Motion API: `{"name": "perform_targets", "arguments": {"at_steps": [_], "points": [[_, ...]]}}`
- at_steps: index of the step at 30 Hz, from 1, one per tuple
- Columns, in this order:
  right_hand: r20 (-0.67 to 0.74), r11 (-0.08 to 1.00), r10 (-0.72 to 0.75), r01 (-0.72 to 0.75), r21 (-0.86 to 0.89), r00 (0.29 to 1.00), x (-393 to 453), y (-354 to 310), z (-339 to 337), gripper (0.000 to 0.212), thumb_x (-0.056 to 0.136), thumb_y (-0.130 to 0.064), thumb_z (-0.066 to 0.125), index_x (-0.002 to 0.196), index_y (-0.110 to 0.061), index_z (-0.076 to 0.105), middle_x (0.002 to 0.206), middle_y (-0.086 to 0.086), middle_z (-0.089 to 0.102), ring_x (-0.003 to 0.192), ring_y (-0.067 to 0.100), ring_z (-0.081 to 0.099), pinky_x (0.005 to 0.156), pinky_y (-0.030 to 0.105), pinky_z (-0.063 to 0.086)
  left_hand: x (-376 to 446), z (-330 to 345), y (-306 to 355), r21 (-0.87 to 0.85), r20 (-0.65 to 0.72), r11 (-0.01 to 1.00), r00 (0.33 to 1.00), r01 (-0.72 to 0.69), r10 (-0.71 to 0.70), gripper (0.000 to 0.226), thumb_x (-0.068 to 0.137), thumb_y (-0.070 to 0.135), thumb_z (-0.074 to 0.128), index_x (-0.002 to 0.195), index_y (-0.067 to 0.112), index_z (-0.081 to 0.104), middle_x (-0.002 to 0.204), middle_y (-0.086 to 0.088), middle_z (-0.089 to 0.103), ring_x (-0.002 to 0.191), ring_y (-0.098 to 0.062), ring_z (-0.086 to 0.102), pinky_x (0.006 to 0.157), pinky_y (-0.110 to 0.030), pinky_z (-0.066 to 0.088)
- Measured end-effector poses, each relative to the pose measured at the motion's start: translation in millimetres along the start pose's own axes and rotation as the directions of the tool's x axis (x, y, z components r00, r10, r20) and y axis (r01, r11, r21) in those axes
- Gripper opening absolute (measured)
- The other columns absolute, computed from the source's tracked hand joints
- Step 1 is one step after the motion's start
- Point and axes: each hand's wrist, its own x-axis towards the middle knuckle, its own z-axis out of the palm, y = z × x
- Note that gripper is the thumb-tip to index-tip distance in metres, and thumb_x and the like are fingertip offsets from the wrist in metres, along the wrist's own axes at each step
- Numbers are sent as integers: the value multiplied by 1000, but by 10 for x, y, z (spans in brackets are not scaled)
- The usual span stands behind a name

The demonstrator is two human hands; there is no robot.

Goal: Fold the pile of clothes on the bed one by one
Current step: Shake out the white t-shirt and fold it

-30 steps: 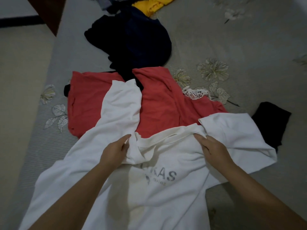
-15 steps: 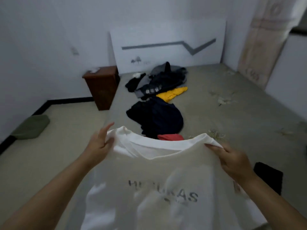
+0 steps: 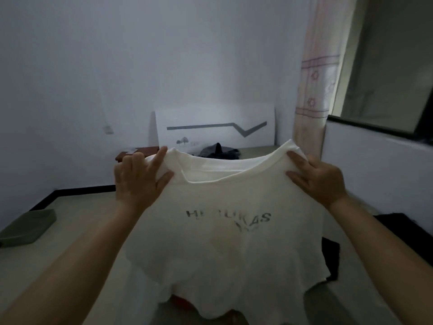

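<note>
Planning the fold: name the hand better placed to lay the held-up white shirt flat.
Neither alone. The left hand and right hand each grip a shoulder of the white shirt at about equal height, so lowering it together looks best.

Head-worn camera faces forward across the bed (image 3: 269, 152), toward the far wall (image 3: 164, 66).

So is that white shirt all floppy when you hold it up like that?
Probably yes. The white shirt hangs limp from the left hand and right hand, and its neckline sags between them. The wavy bottom edge suggests soft, thin cloth. It looks light: each hand only pinches a shoulder to hold it.
</note>
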Motion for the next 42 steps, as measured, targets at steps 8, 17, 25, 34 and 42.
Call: {"name": "perform_targets", "arguments": {"at_steps": [8, 17, 25, 34, 42], "points": [[-97, 995, -54, 45, -91, 994, 244, -73, -845, 59, 93, -47, 29, 109, -1, 64, 65, 21, 62, 39, 30, 55, 39, 33, 48, 1, -784, -2, 71, -237, 995, 968, -71, 86, 56, 95, 52, 9, 122, 12, 39, 75, -22, 58, 59, -32, 56, 55, -36, 45], [78, 991, 24, -14, -131, 997, 765, 273, -446, 68, 89, -57, 26, 129, -6, 48, 93, 27, 63, 64, 40, 62, 55, 44, 54, 568, -565, -112, 115, -111, 988, 987, -100, 113, 82, 89, 61, 2, 128, 9, 52, 85, -22, 55, 70, -35, 53, 63, -42, 43], [535, 982, 171, -185, -28, 827, -3, 493, 1292, 77, 80, -70, 29, 133, -16, 44, 108, 28, 55, 74, 45, 60, 68, 45, 48, 338, 1182, -116, 226, 398, 970, 917, -92, -6, 94, 65, 84, 1, 145, 33, 4, 113, -11, 40, 97, -26, 39, 77, -35, 29], [832, 969, 64, -233, 80, 551, -1287, 403, 2958, 54, 72, -34, 71, 117, -6, 61, 76, 25, 58, 48, 36, 57, 44, 38, 49, -550, 2897, 80, 104, 688, 994, 724, -30, -50, 101, 77, 73, -11, 122, 15, 59, 81, -21, 60, 65, -31, 58, 58, -36, 46], [829, 963, -66, -182, 199, 555, -1495, 547, 3729, 56, 63, -30, 80, 109, -3, 65, 65, 22, 57, 35, 31, 49, 33, 31, 42, -650, 3739, -164, 100, 662, 979, 746, -177, 67, 82, 87, 65, 5, 113, 16, 65, 71, -16, 60, 55, -25, 55, 52, -27, 41]]}}
